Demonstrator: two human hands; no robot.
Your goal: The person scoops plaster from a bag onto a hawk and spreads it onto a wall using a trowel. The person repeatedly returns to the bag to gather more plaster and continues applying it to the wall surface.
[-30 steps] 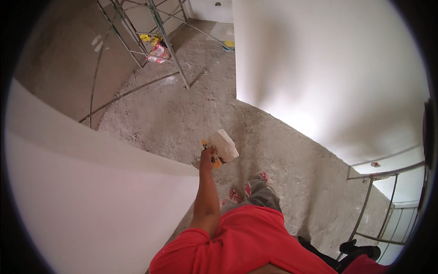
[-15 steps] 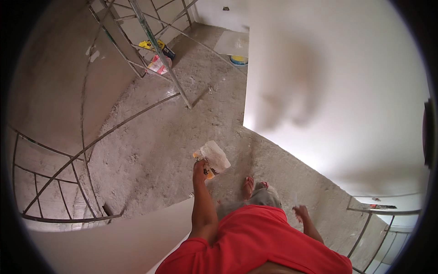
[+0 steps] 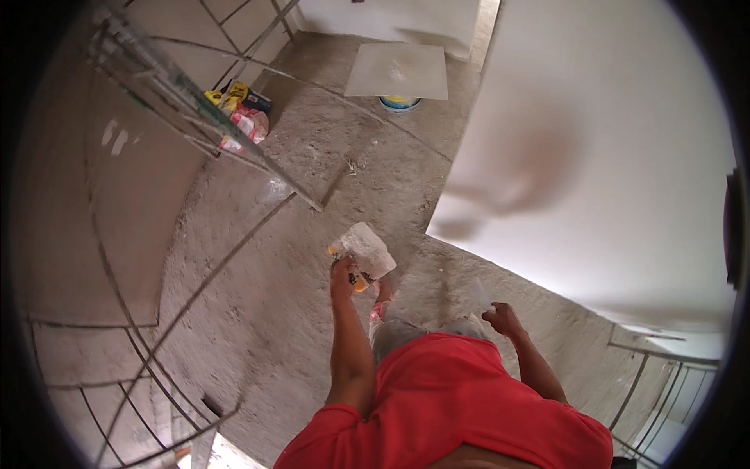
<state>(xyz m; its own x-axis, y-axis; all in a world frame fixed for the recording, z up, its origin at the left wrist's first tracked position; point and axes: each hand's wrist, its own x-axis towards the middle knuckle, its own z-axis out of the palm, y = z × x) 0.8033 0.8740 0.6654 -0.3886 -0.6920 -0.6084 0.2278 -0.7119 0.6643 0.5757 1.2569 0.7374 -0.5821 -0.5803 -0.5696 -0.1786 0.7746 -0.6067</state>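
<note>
My left hand (image 3: pixel 342 277) is closed round the near edge of a broad putty knife (image 3: pixel 366 248). White plaster coats its blade, and orange and black bits show along the gripped side. It is held out in front of my body, above the rough grey floor (image 3: pixel 289 305). Off to the right, my right hand (image 3: pixel 504 319) is closed on a thin pale tool (image 3: pixel 480 295). That tool is blurred, so its kind cannot be made out. Neither hand touches a wall.
Metal scaffolding (image 3: pixel 258 160) stands at left, with bars crossing low on that side. Bags (image 3: pixel 248 123) lie behind it. A pale board (image 3: pixel 394 70) rests over a bucket (image 3: pixel 400 103) at the back. A white wall (image 3: pixel 578 195) with a jutting corner runs along the right.
My view has swung so that the wall corner sits farther right and the board shows whole. I have stepped forward over the floor. My right hand has come up and forward with the pale tool.
</note>
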